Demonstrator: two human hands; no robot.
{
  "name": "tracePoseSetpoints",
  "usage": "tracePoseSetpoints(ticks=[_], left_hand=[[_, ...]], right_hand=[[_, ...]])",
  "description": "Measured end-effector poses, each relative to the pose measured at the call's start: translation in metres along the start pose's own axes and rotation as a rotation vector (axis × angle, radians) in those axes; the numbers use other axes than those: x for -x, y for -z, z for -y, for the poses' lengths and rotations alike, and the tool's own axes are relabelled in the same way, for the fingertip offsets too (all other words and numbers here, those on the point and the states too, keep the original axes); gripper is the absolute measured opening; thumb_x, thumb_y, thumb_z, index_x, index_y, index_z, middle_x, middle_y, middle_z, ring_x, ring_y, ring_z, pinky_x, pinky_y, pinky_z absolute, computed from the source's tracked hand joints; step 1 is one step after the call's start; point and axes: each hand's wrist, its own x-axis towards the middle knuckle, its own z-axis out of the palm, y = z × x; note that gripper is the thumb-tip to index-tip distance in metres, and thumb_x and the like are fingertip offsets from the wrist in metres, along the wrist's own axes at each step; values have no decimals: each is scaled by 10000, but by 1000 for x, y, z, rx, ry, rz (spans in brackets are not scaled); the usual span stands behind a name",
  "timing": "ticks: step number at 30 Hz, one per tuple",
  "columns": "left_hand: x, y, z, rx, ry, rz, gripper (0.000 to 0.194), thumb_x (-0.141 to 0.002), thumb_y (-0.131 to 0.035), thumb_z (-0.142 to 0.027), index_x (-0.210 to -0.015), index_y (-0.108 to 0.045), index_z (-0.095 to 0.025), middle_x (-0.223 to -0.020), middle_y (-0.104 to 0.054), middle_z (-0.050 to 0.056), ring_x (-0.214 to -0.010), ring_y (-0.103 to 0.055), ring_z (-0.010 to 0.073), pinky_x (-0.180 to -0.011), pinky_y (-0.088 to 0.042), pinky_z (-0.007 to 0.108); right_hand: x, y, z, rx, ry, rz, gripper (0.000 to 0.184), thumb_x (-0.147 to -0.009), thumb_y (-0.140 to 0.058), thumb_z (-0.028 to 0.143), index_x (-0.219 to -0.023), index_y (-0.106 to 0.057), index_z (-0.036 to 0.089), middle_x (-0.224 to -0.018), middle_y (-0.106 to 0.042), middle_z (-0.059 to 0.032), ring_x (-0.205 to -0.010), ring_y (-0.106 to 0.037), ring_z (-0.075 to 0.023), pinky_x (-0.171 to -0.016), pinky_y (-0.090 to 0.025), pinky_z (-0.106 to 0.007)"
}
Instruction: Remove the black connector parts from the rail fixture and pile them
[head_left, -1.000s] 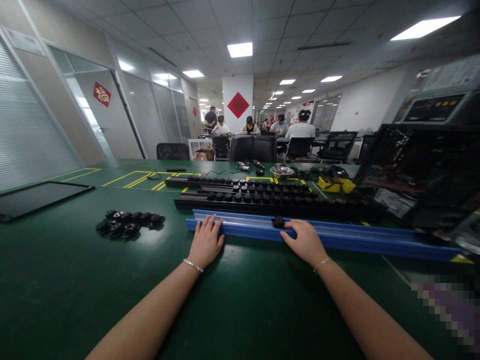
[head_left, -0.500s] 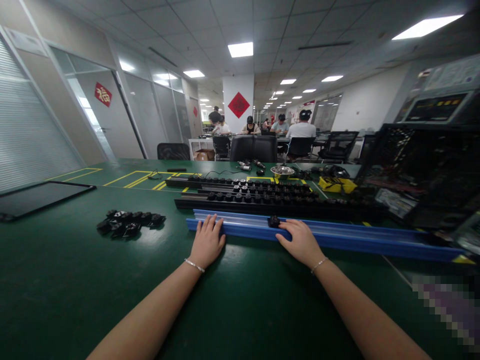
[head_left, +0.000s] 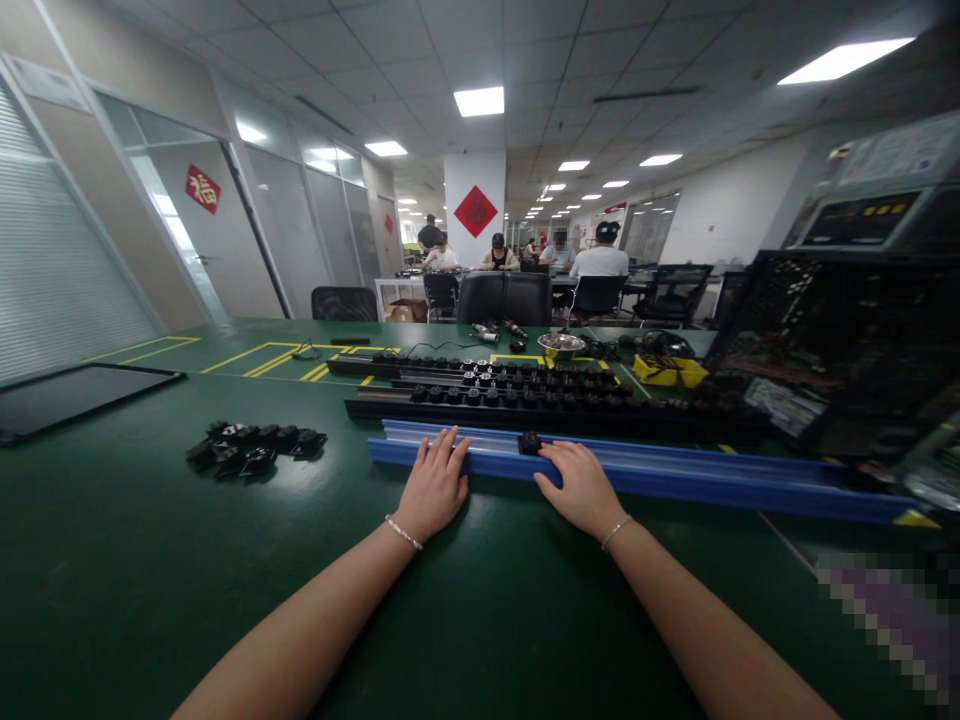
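Head view: saw a heap of black parts (head_left: 255, 448) at left on the green table (head_left: 150, 530). Held left forearm (head_left: 315, 630) slanting up and inward, with a pale bracelet (head_left: 403, 533) at the wrist; rested left hand (head_left: 433, 495) palm down across the near wall of a blue rail (head_left: 712, 485), with fingers slightly spread. Found a single black part (head_left: 530, 441) in the rail's channel, between both hands. Touched its right side with bent fingers of right hand (head_left: 589, 490), with thumb apart, lower, by the near wall. Angled right forearm (head_left: 705, 620) up and leftward.
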Motion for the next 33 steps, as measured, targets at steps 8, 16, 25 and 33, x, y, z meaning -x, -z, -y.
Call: tracePoseSetpoints(ticks=[8,16,25,33], left_hand=[[-19,-2,-46,61,-2,105,611,-810,-462,-198,-1385,-317,-343,-1500,-270,98,-1356,-267,298,-1055,-182,643],[-42,-4,-83,20,86,220,670,-817,-508,-345,-1408,-208,-444,-1494,-282,93,-1335,-256,404,-987,-157,720],[-53,-4,-87,32,116,272,522,-850,-420,-368,-1369,-356,-376,-1480,-311,129,-1320,-275,423,-941,-163,762],[-48,-1,-70,54,102,245,615,-775,-494,-550,-1344,-389,-345,-1467,-323,142,-1343,-247,375,-956,-143,756]], right_hand=[[3,-4,0,27,-8,19,429,-801,-487,325,-1193,-568,168,-1208,-611,-94,-1199,-459,-240,-1044,-289,-440],[4,-8,-2,85,-9,66,582,-773,-472,257,-1345,-417,166,-1302,-547,-90,-1250,-405,-222,-1060,-252,-433],[9,-15,-2,209,34,22,603,-751,-441,224,-1351,-420,165,-1415,-432,-72,-1337,-280,-255,-1104,-103,-510],[9,-15,-3,228,33,29,601,-749,-457,228,-1346,-431,168,-1430,-412,-64,-1341,-274,-262,-1102,-133,-491]])
